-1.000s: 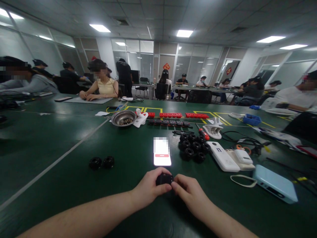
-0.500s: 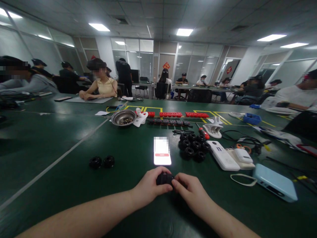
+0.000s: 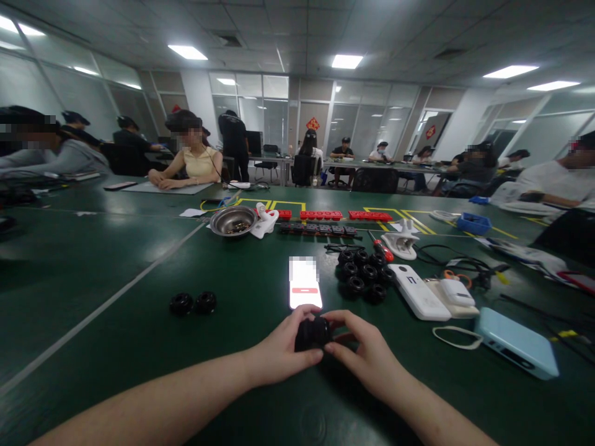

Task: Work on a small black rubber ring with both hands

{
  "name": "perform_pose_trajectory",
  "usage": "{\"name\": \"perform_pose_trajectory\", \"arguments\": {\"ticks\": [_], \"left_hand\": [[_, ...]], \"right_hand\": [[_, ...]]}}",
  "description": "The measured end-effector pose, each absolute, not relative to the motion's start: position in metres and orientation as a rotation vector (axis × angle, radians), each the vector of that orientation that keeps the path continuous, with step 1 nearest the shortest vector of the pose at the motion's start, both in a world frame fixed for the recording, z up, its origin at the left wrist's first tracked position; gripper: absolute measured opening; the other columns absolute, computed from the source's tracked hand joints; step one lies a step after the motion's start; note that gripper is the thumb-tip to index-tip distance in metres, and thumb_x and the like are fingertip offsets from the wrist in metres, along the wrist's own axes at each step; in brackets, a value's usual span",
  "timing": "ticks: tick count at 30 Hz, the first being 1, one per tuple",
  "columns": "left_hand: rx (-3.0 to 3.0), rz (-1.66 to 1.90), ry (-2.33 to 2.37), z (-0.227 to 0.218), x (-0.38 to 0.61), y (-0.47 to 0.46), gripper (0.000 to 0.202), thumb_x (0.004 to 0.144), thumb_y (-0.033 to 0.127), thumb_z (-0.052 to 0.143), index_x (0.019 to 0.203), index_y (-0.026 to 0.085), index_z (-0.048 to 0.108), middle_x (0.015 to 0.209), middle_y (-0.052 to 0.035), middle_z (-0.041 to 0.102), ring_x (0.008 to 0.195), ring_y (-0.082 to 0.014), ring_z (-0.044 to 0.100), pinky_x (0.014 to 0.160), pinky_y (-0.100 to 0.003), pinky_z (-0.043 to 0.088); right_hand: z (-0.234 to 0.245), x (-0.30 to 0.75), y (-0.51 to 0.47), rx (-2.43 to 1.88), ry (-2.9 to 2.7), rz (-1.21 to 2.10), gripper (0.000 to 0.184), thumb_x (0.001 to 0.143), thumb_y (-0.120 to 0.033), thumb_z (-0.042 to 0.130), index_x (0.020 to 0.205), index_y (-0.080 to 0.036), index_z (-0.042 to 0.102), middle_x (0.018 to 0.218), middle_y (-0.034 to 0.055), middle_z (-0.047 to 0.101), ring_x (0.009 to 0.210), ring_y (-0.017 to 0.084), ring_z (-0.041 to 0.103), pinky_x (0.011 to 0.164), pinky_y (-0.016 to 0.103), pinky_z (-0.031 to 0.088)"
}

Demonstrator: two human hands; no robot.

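Both the left hand [image 3: 279,356] and right hand [image 3: 367,356] were closed around one black wheel [image 3: 313,333] just above the table [image 3: 116,347], apparently mid-fitting; seating it likely needed steady opposed pressure.

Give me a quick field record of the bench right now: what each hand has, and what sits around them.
left hand: grips the small black wheel from the left
right hand: fingers on the same wheel from the right
phone: lit screen up, just beyond the hands
wheel cluster: black wheels grouped right of the phone
two loose wheels: side by side, left of the phone
metal bowl: farther back on the green table
blue box: near right
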State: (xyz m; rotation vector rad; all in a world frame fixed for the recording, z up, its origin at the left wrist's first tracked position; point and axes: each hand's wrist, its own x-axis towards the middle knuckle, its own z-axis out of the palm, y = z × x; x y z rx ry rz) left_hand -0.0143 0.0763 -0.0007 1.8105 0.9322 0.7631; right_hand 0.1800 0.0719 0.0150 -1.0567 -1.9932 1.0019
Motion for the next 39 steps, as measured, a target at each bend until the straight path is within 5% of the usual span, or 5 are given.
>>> {"name": "perform_pose_trajectory", "arguments": {"ticks": [9, 21, 31, 35, 39], "left_hand": [[2.355, 0.258, 1.157, 0.005, -0.003, 0.070, 0.087, 0.062, 0.052, 0.064, 0.131, 0.010, 0.035, 0.144, -0.0192, 0.021, 0.132, -0.0333, 0.016, 0.107, -0.051, 0.016], [2.449, 0.041, 1.128, 0.015, -0.003, 0.066, 0.095, 0.063, 0.069, 0.049, 0.135, 0.012, 0.025, 0.144, -0.0169, 0.019, 0.133, -0.0301, 0.015, 0.106, -0.050, 0.014], [2.415, 0.090, 1.158, 0.027, -0.003, 0.056, 0.081, 0.070, 0.059, 0.052, 0.134, 0.016, 0.030, 0.143, -0.0153, 0.022, 0.132, -0.0314, 0.020, 0.105, -0.052, 0.019], [2.348, 0.080, 1.190, 0.051, -0.003, 0.038, 0.070, 0.071, 0.045, 0.059, 0.128, 0.010, 0.041, 0.134, -0.0203, 0.041, 0.124, -0.0353, 0.036, 0.104, -0.054, 0.019], [1.738, 0.303, 0.801, 0.052, -0.004, 0.008, 0.064, 0.066, 0.044, 0.066, 0.124, 0.023, 0.048, 0.128, -0.0109, 0.050, 0.122, -0.0355, 0.037, 0.104, -0.054, 0.017]], "right_hand": [[0.037, 0.177, 0.059, -1.085, -2.344, 0.979, 0.043, 0.070, -0.010, 0.061, 0.111, -0.023, 0.054, 0.108, 0.0026, 0.058, 0.098, 0.018, 0.053, 0.083, 0.028, 0.044], [0.037, 0.232, 0.029, -1.683, -2.151, 0.795, 0.022, 0.072, -0.021, 0.058, 0.093, -0.018, 0.054, 0.086, 0.0017, 0.061, 0.074, 0.014, 0.057, 0.066, 0.023, 0.044], [0.026, 0.292, 0.120, -2.118, -1.870, 0.310, 0.024, 0.080, -0.029, 0.059, 0.096, -0.012, 0.054, 0.087, 0.0050, 0.059, 0.081, 0.017, 0.057, 0.073, 0.030, 0.045], [0.024, 0.286, 0.137, -2.201, -1.820, 0.225, 0.024, 0.086, -0.034, 0.054, 0.097, -0.013, 0.054, 0.091, 0.0032, 0.058, 0.082, 0.015, 0.057, 0.075, 0.034, 0.047], [0.023, 0.282, 0.145, -2.209, -1.812, 0.193, 0.025, 0.087, -0.034, 0.052, 0.101, -0.013, 0.054, 0.096, 0.0041, 0.058, 0.086, 0.016, 0.057, 0.077, 0.035, 0.047]]}}
